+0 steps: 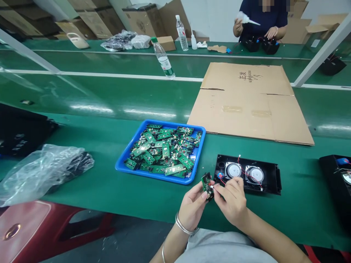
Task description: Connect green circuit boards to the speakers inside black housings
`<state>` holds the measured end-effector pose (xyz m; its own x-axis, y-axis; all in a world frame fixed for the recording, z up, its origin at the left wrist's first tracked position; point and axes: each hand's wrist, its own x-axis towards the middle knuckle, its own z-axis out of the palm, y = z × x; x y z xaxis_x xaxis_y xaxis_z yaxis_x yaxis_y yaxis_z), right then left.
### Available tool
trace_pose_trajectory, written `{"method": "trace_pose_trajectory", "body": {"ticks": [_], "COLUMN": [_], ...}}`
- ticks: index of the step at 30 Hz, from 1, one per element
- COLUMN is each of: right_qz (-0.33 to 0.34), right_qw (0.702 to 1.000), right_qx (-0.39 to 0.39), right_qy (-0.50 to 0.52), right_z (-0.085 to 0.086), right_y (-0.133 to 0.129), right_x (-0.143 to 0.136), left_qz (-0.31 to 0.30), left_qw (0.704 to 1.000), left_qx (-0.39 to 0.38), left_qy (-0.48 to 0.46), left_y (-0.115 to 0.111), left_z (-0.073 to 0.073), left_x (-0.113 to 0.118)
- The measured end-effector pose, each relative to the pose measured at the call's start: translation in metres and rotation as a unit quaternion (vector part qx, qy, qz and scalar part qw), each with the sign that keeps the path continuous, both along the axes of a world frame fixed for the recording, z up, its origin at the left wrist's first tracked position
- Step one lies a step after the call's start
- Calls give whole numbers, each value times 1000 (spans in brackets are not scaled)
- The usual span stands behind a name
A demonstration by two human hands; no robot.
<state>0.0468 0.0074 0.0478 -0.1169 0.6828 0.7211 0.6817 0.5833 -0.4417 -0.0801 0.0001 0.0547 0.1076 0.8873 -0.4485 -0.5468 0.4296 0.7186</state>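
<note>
A small green circuit board (206,185) is gripped upright between the thumb and fingers of my left hand (192,204). At the board's edge, my right hand (232,200) pinches a small white wire connector (212,186), close to or touching the board; I cannot tell whether it is plugged in. Just behind my right hand lies a black speaker housing (270,186) with two round speakers (234,170) and thin red wires. A blue round part (220,175) sits at its left end. To the left, a blue tray (119,166) holds many similar boards.
A flattened cardboard sheet (246,102) lies beyond the housing. Clear plastic bags (55,171) and a red stool (27,226) are at left. Another black housing (333,182) stands at right. Across the bench, a person (263,22) holds a white bottle near black housings. A water bottle (163,60) stands mid-bench.
</note>
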Motion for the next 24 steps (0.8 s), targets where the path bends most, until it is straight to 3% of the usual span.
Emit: {"method": "trace_pose_trajectory", "body": {"ticks": [10, 18, 24], "right_qz": [53, 122, 112], "right_qw": [997, 992, 990], "right_qx": [-12, -36, -59], "right_qy": [-59, -26, -63], "right_z": [6, 5, 23], "right_y": [4, 11, 10], "right_x": [9, 16, 24], "left_qz": [-34, -76, -88], "left_qw": [999, 997, 996], "left_qx": [7, 1, 8], "left_qy": [24, 14, -8], "left_y": [4, 8, 6], "left_z": [-6, 1, 0], "left_x": [-9, -8, -6]}}
